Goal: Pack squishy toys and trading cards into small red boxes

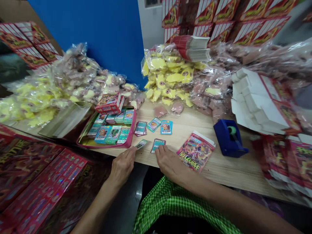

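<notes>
two hands rest at the front edge of the wooden bench [234,172]: the left hand [123,165] pinches a small card [141,144], while the right hand [168,160] lies open on a teal card [158,145].

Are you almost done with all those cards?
Probably not yet, though it's hard to be sure. Done: some cards sit in neat rows in the pink tray. In hand: the left hand is at one small card, and the right hand is at another. Left: loose cards still lie on the wooden table.
</notes>
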Action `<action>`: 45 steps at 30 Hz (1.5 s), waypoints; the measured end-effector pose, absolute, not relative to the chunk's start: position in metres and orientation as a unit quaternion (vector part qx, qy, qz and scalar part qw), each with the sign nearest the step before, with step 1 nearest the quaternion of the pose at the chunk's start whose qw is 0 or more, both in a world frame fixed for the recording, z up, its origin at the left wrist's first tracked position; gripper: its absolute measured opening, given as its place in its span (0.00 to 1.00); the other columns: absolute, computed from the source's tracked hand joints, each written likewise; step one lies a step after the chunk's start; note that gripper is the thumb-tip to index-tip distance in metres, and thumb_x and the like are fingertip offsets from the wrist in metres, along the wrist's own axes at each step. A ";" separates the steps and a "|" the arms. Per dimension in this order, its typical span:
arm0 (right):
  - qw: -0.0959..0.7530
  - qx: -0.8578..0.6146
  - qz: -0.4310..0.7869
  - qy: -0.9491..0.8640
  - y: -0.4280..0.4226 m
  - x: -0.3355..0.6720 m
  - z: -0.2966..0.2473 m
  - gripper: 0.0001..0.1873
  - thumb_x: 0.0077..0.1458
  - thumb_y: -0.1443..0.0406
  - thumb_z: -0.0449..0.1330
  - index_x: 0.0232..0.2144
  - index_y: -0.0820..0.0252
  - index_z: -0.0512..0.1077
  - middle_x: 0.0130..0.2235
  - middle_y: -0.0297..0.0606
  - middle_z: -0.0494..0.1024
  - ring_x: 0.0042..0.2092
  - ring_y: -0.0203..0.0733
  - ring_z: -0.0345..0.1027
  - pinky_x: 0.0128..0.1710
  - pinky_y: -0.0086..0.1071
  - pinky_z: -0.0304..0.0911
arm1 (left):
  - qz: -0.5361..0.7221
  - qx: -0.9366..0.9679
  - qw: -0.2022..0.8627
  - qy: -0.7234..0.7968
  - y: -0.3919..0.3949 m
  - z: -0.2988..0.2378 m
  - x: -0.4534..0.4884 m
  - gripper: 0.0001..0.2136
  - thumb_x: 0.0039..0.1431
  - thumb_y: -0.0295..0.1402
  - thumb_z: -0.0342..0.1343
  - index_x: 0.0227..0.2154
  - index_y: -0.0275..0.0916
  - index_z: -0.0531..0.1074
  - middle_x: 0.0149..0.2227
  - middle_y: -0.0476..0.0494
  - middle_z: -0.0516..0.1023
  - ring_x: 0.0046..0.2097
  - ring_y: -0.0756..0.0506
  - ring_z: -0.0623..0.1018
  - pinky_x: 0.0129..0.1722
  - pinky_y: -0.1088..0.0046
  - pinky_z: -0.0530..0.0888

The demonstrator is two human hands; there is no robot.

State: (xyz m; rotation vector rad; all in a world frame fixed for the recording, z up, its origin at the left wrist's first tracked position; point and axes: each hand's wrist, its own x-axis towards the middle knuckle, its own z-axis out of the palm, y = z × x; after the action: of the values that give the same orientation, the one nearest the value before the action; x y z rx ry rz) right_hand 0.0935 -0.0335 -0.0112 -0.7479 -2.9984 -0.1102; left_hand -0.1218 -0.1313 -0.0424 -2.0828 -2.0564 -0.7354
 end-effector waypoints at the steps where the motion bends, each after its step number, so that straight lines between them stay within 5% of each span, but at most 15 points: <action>1: 0.031 -0.243 -0.034 -0.969 -0.030 0.090 -0.009 0.15 0.59 0.81 0.51 0.43 0.69 0.73 0.40 0.52 0.77 0.43 0.54 0.72 0.43 0.42 0.73 | -0.246 -0.678 0.067 -0.689 -0.129 -0.041 -0.122 0.16 0.69 0.27 0.47 0.50 0.43 0.78 0.48 0.40 0.85 0.48 0.40 0.85 0.52 0.60 0.83; 5: 0.051 -0.252 -0.030 -0.966 -0.028 0.083 -0.010 0.17 0.61 0.81 0.48 0.46 0.68 0.71 0.44 0.53 0.75 0.46 0.54 0.68 0.48 0.45 0.70 | -0.229 -0.664 0.069 -0.708 -0.126 -0.039 -0.121 0.14 0.68 0.27 0.48 0.43 0.43 0.80 0.41 0.40 0.86 0.43 0.41 0.86 0.48 0.61 0.83; 10: 0.051 -0.234 -0.013 -0.971 -0.034 0.084 -0.017 0.12 0.59 0.78 0.54 0.43 0.66 0.72 0.41 0.49 0.75 0.43 0.52 0.68 0.42 0.40 0.69 | -0.188 -0.689 0.024 -0.699 -0.129 -0.037 -0.124 0.11 0.66 0.32 0.53 0.38 0.46 0.81 0.39 0.44 0.87 0.38 0.40 0.86 0.35 0.66 0.83; 15: 0.068 -0.246 -0.023 -0.967 -0.014 0.085 0.000 0.14 0.59 0.80 0.51 0.43 0.67 0.71 0.42 0.51 0.73 0.44 0.54 0.66 0.43 0.41 0.67 | -0.220 -0.679 0.028 -0.699 -0.131 -0.024 -0.128 0.14 0.68 0.32 0.49 0.46 0.47 0.80 0.46 0.46 0.86 0.44 0.41 0.86 0.42 0.65 0.83; 20: 0.075 -0.239 -0.053 -0.967 -0.011 0.093 0.013 0.16 0.61 0.80 0.47 0.42 0.66 0.70 0.40 0.49 0.73 0.41 0.53 0.65 0.39 0.40 0.65 | -0.323 -0.638 0.123 -0.688 -0.130 -0.010 -0.123 0.11 0.69 0.30 0.53 0.46 0.42 0.80 0.43 0.45 0.87 0.41 0.43 0.86 0.45 0.69 0.82; 26: 0.006 -0.213 -0.016 -0.977 -0.029 0.106 0.007 0.15 0.59 0.79 0.53 0.47 0.68 0.70 0.46 0.51 0.74 0.47 0.55 0.66 0.47 0.44 0.67 | -0.391 -0.616 0.130 -0.672 -0.122 -0.004 -0.112 0.09 0.66 0.29 0.57 0.42 0.39 0.82 0.39 0.46 0.87 0.36 0.46 0.86 0.42 0.74 0.80; 32: -0.004 -0.263 0.145 -0.954 -0.027 0.108 0.007 0.19 0.47 0.78 0.62 0.44 0.66 0.72 0.44 0.49 0.76 0.46 0.52 0.71 0.46 0.39 0.69 | -0.539 -0.486 -0.046 -0.687 -0.103 0.008 -0.100 0.09 0.62 0.36 0.61 0.37 0.39 0.83 0.33 0.47 0.85 0.34 0.47 0.82 0.37 0.74 0.79; 36: 0.057 -0.369 0.132 -0.918 -0.004 0.120 0.029 0.11 0.58 0.78 0.54 0.43 0.65 0.68 0.43 0.51 0.76 0.44 0.52 0.72 0.43 0.41 0.69 | -0.643 -0.350 -0.233 -0.640 -0.084 0.018 -0.085 0.14 0.51 0.43 0.70 0.33 0.37 0.81 0.29 0.48 0.81 0.28 0.49 0.78 0.28 0.75 0.77; 39: 0.140 -0.415 0.290 -0.851 0.020 0.139 0.049 0.09 0.67 0.72 0.48 0.35 0.59 0.64 0.32 0.40 0.74 0.36 0.45 0.73 0.36 0.36 0.70 | -0.616 -0.363 -0.374 -0.591 -0.065 0.024 -0.063 0.17 0.44 0.44 0.74 0.28 0.36 0.78 0.38 0.41 0.82 0.33 0.48 0.79 0.28 0.76 0.76; 42: 0.225 -0.372 0.526 -0.731 0.037 0.162 0.060 0.10 0.68 0.66 0.49 0.32 0.57 0.63 0.28 0.34 0.72 0.30 0.40 0.72 0.31 0.31 0.68 | -0.583 -0.403 -0.444 -0.548 -0.041 0.028 -0.034 0.18 0.45 0.43 0.74 0.25 0.35 0.74 0.32 0.44 0.79 0.30 0.51 0.76 0.26 0.78 0.73; 45: 0.289 -0.370 0.499 -0.729 0.045 0.188 0.064 0.07 0.65 0.66 0.53 0.32 0.58 0.66 0.26 0.32 0.72 0.26 0.37 0.68 0.26 0.29 0.63 | -0.603 -0.411 -0.457 -0.509 -0.015 0.026 -0.004 0.20 0.46 0.44 0.73 0.31 0.38 0.69 0.25 0.54 0.72 0.26 0.52 0.72 0.25 0.79 0.71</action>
State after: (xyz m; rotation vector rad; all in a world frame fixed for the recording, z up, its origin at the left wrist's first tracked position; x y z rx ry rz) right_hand 0.1882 0.0452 0.0637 -0.9865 -1.9460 1.3313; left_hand -0.0041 -0.0147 0.0260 -1.8896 -2.3393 -2.7720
